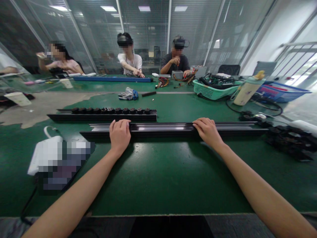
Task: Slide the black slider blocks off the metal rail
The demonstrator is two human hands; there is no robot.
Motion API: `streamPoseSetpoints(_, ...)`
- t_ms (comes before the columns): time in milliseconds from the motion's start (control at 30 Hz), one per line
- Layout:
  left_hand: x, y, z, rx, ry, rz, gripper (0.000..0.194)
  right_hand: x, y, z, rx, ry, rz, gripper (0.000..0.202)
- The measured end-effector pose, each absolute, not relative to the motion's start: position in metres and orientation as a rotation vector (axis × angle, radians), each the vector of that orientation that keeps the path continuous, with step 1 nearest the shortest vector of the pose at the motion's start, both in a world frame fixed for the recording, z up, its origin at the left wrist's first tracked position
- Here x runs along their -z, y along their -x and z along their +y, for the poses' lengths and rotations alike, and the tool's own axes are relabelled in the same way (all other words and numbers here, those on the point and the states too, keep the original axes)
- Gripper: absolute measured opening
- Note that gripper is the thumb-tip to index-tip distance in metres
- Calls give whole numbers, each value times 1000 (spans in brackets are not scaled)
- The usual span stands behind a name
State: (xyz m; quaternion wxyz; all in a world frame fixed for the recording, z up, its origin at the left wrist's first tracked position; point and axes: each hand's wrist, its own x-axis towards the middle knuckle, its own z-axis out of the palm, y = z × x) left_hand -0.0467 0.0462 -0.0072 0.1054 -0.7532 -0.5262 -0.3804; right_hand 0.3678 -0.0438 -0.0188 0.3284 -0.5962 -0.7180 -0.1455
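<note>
A long black channel rail (160,128) with a shiny inner face lies across the green table in front of me. My left hand (120,135) grips it left of its middle, fingers curled over the far edge. On the right part of the same rail, my right hand (207,130) is closed in the same way. Behind it to the left rests a second black rail (104,117), in which a row of several round black parts (111,110) sits. A heap of black parts (292,140) lies by the right end of the nearer rail.
A white box (47,153) and a blurred flat item (66,168) lie at left. Farther back are crumpled gloves (128,94), a green basket (213,90) of cables, a bottle (247,91) and a blue basket (282,92). Several people sit across the table, one touching a blue rail (111,79).
</note>
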Motion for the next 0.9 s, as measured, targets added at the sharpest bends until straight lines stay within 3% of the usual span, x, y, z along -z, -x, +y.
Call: streamPoseSetpoints(900, 6, 46, 45, 1113, 2217, -1535, 39, 16, -381, -46, 373, 1627, -1834, 33)
